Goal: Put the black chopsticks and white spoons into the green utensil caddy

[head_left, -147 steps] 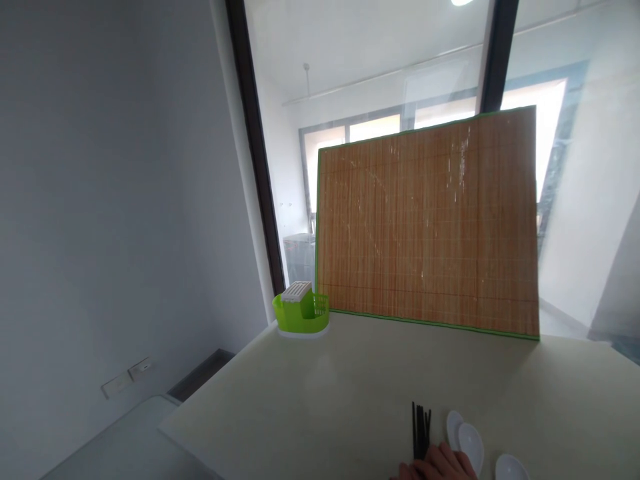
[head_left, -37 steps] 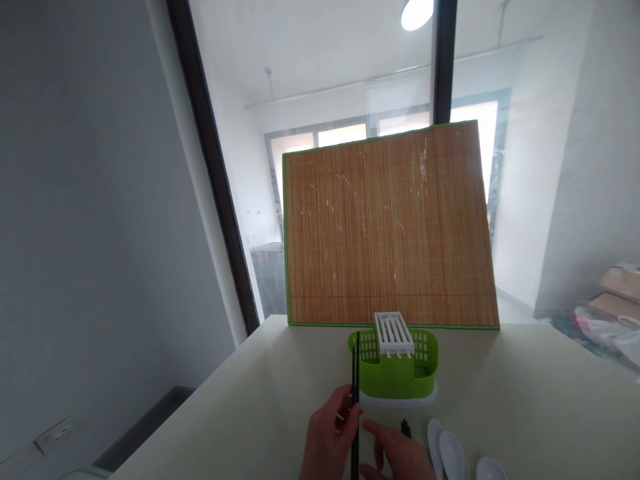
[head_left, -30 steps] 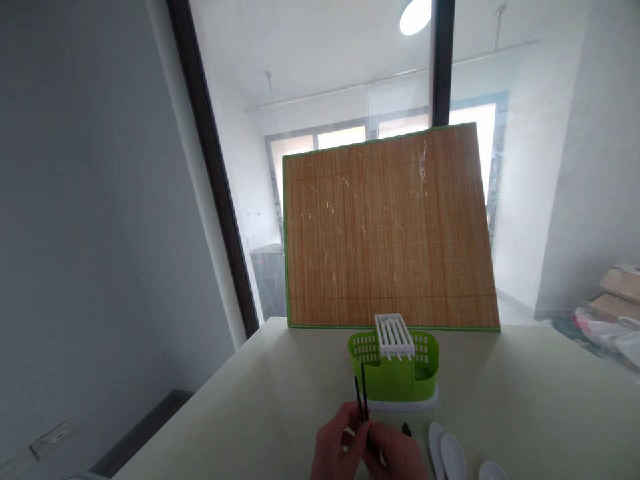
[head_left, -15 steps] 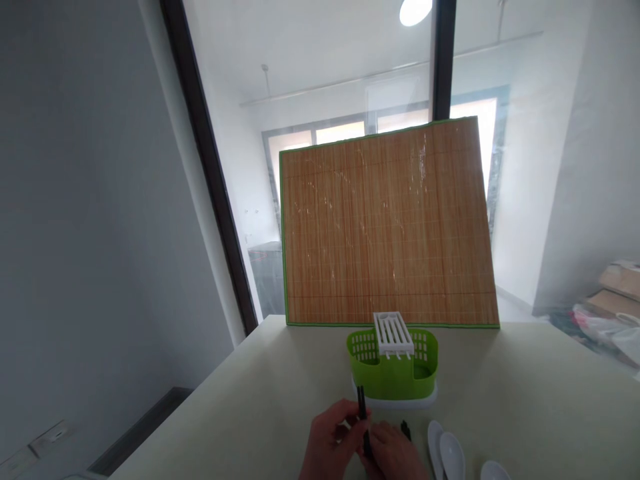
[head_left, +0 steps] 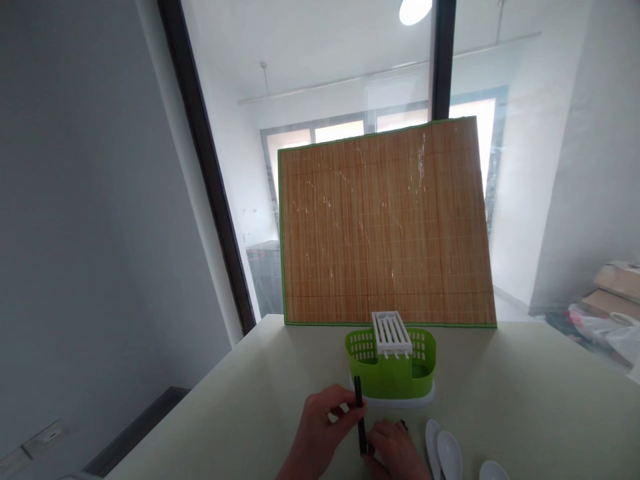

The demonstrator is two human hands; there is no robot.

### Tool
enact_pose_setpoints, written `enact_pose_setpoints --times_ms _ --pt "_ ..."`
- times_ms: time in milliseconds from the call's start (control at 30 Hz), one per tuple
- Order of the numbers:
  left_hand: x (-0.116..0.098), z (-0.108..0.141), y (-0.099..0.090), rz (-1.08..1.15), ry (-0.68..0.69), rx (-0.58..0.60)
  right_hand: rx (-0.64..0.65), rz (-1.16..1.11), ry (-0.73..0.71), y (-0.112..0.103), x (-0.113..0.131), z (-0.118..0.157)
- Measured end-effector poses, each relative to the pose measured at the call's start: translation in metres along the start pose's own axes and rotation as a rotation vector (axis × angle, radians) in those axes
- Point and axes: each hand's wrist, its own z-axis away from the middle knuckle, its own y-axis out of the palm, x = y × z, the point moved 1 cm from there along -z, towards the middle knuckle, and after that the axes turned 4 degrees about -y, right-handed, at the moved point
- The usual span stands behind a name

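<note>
Black chopsticks stand nearly upright just in front of the green cutlery basket, lying close together. My left hand pinches them near the upper part between thumb and fingers. Around their lower end, the curled fingers of my right hand close from the right. Another dark piece peeks out beyond my right hand, mostly covered by it. The green basket has a white slotted rack across its middle and a white base.
White spoons lie to the right of my right hand, two overlapping, with another white spoon cut off by the lower frame edge. A bamboo mat with green edging stands upright at the back of the pale table.
My left hand has shifted slightly up and left with the chopsticks. My right hand has slid lower, exposing more of their length. The chopstick tips, slightly apart before, now look together.
</note>
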Motion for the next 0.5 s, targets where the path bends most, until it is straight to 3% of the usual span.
enact_pose_setpoints --times_ms 133,267,367,500 --pt "-0.032 -0.023 -0.034 -0.011 0.085 -0.115 -0.115 -0.127 -0.022 -0.021 -0.002 0.000" --pt "-0.054 -0.065 -0.062 -0.007 0.198 -0.303 -0.300 -0.105 -0.043 -0.038 -0.009 0.002" --pt "-0.047 -0.106 -0.057 0.022 0.241 -0.299 -0.418 -0.048 -0.088 -0.043 -0.015 0.004" --pt "-0.009 -0.152 -0.025 0.001 0.197 -0.196 -0.473 0.058 -0.178 -0.040 -0.018 0.005"
